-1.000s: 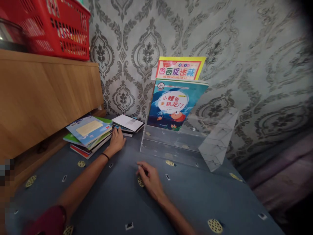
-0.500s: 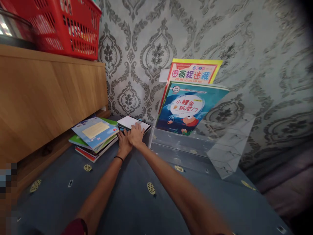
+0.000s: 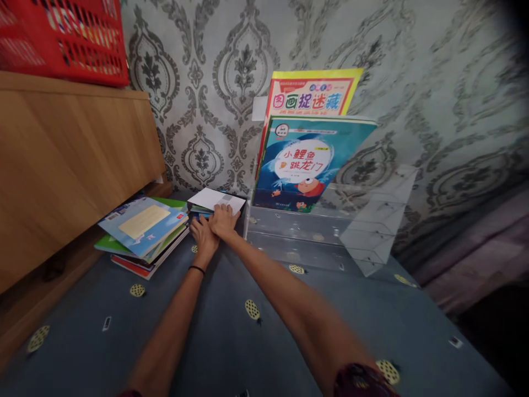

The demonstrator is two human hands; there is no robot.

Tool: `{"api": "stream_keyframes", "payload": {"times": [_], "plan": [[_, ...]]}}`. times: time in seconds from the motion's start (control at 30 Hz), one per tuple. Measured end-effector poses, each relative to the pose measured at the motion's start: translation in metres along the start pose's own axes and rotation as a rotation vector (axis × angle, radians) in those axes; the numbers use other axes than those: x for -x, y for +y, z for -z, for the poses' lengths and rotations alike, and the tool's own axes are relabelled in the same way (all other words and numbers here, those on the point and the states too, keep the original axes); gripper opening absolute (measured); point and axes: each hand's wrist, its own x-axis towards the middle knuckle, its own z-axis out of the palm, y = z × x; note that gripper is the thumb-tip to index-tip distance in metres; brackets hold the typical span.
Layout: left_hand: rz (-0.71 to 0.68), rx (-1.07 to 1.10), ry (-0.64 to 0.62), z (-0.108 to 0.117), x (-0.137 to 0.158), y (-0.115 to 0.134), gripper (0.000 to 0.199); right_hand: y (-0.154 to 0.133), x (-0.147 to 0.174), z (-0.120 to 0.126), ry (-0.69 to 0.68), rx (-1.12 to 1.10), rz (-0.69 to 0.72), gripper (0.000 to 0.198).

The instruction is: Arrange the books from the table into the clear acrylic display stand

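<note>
Near the wall, a small pile of books (image 3: 198,209) has a white-backed book (image 3: 209,197) on top, its front edge lifted a little off the bluish ones below. My right hand (image 3: 224,221) curls its fingers over the front of this white-backed book; the thumb is hidden. Beside it, my left hand (image 3: 204,234) has its fingers apart, touching the pile's front edge. The two hands touch each other. Left of them lies a larger stack of books (image 3: 142,225), a light blue one uppermost.
A clear acrylic rack (image 3: 367,231) at the right holds a blue fish picture book (image 3: 306,165) and a yellow-edged book (image 3: 316,91). On the left stands a wooden cabinet (image 3: 78,165) with a red basket (image 3: 78,38) on it. A blue pineapple-print cloth (image 3: 231,358) covers the surface.
The view has shifted, so most things sit further left and higher. Both hands stay at the small pile; the white-backed book's front edge now shows a gap with bluish books under it.
</note>
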Motion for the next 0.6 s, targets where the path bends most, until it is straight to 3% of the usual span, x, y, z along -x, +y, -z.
{"api": "stream_keyframes", "payload": {"times": [0.33, 0.6], "plan": [[0.029, -0.008, -0.012, 0.008, -0.005, 0.002, 0.044, 0.005, 0.004, 0.000, -0.022, -0.009, 0.010, 0.042], [-0.032, 0.059, 0.009, 0.011, 0.004, 0.000, 0.043, 0.008, 0.005, 0.000, -0.065, -0.030, -0.049, 0.050]]}}
